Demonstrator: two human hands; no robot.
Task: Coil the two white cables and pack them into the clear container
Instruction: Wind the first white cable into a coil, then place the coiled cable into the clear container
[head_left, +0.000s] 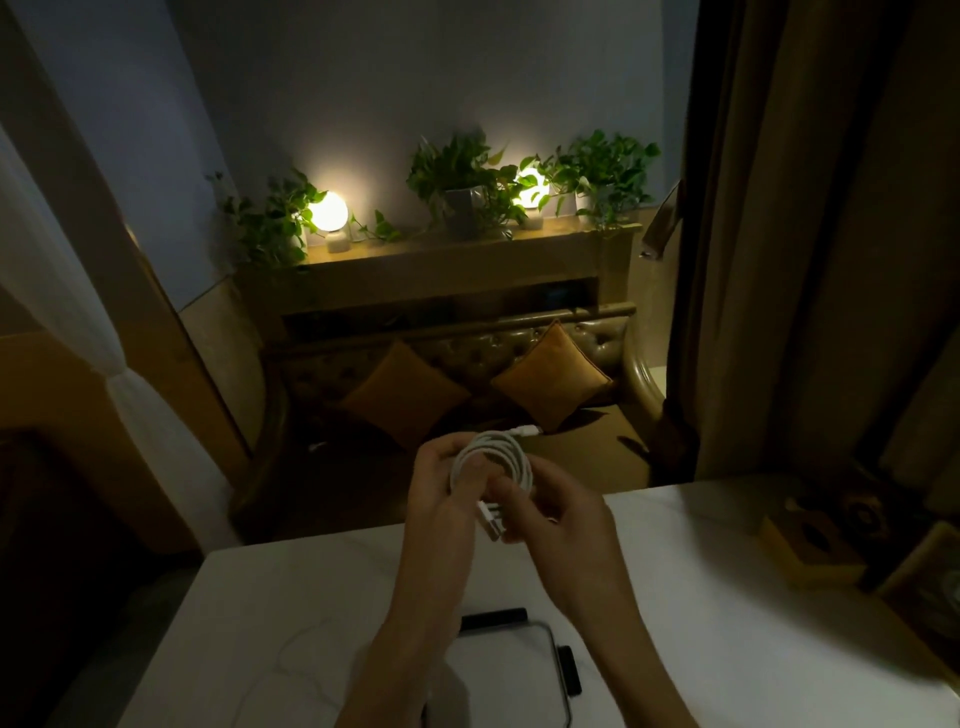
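A white cable (493, 457) is wound into a round coil and held up above the far edge of the white table (727, 623). My left hand (441, 499) grips the coil's left side. My right hand (556, 512) pinches the coil's lower part, where a white plug end (491, 519) sticks out. Another plug (524, 430) pokes out at the coil's top right. A second white cable (291, 649) lies loose on the table at the left. The clear container (540, 670), with black clips on its rim, sits on the table under my forearms.
A yellow box (815, 540) and dark objects stand at the table's right edge. Beyond the table is a brown sofa with two orange cushions (410, 395). Plants and two lit lamps (328, 210) line a shelf behind it. Curtains hang left and right.
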